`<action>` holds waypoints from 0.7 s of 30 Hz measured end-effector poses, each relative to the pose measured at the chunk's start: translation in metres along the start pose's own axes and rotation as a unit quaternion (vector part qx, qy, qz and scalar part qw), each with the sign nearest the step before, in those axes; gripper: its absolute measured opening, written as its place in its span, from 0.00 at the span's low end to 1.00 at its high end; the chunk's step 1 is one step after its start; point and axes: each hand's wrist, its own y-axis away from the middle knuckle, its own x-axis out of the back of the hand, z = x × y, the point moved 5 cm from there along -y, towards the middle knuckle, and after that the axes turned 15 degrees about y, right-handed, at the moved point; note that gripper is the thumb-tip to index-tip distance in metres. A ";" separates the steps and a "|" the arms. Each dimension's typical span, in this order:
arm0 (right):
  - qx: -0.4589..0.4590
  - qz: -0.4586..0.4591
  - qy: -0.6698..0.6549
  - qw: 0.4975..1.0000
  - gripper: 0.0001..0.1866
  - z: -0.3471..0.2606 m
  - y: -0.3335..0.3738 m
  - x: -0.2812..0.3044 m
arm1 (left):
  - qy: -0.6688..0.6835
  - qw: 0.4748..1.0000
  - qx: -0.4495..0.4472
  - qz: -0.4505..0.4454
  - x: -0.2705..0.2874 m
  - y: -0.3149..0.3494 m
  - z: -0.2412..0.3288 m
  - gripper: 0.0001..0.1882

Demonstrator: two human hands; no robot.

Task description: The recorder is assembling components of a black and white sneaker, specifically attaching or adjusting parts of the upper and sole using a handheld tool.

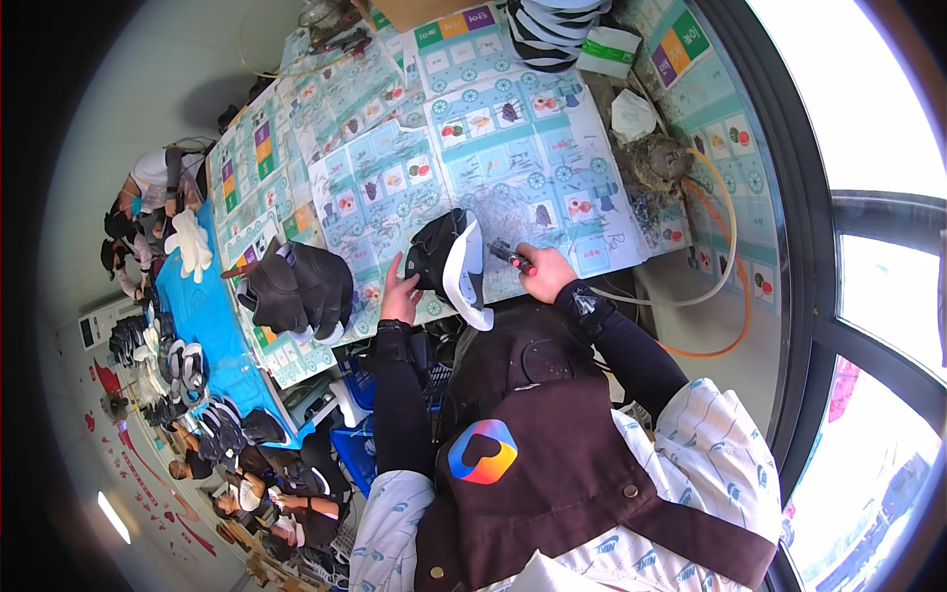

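Black and white, a cap-like piece (pixel 439 252) rests close to the near edge of the table (pixel 612 259), right of that edge's middle, its pale curved rim (pixel 462 264) turned toward the right and its lower tip reaching about to the edge. At its left side is the left hand (pixel 400 296), thumb and forefinger parted; whether the thumb presses on the piece or only lies next to it, I cannot tell. On the other side the right hand (pixel 549 276) is closed around a slim black and red tool (pixel 510 255), whose dark end points toward the piece with a gap between. Should the left hand give no firm hold, a push from the tool could rock the piece or tip it over the near edge; a careless swing of the dark end might mark or scratch the white rim. Farther left, toward the near left corner, sits a group of dark brown pieces (pixel 296 286), which a stray left elbow could knock. By the far edge, toward the right corner, stands a stack of black and white pieces (pixel 557 35). Beyond the right edge loop a pale hose (pixel 731 212) and an orange hose (pixel 747 306); a snag on either could tug things astray.
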 end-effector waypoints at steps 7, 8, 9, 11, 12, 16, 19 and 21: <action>0.003 -0.038 0.024 0.999 0.14 0.010 0.005 -0.020 | 0.008 0.999 0.039 -0.004 0.001 -0.011 -0.002 0.32; 0.012 -0.050 0.021 0.998 0.14 0.011 0.005 -0.022 | 0.008 0.999 0.041 -0.006 0.000 -0.015 -0.001 0.32; 0.013 -0.050 0.022 0.998 0.14 0.009 0.006 -0.021 | -0.026 0.999 0.043 -0.015 0.007 -0.019 -0.001 0.31; 0.032 -0.125 0.014 0.992 0.14 0.002 0.007 -0.024 | -0.061 0.997 0.045 -0.021 0.021 -0.032 -0.001 0.30; 0.034 -0.125 0.014 0.991 0.14 0.001 0.008 -0.023 | -0.082 0.995 0.062 -0.019 0.030 -0.040 -0.001 0.29; 0.042 -0.121 -0.038 0.991 0.15 0.005 0.011 -0.020 | -0.136 0.977 0.160 0.033 0.020 -0.076 0.008 0.34; 0.038 -0.114 -0.026 0.992 0.16 0.000 0.013 -0.014 | -0.244 0.962 0.116 0.029 0.001 -0.114 0.019 0.41; 0.002 -0.104 -0.011 0.994 0.16 0.023 0.014 -0.010 | -0.415 0.908 0.052 -0.016 -0.059 -0.127 0.015 0.43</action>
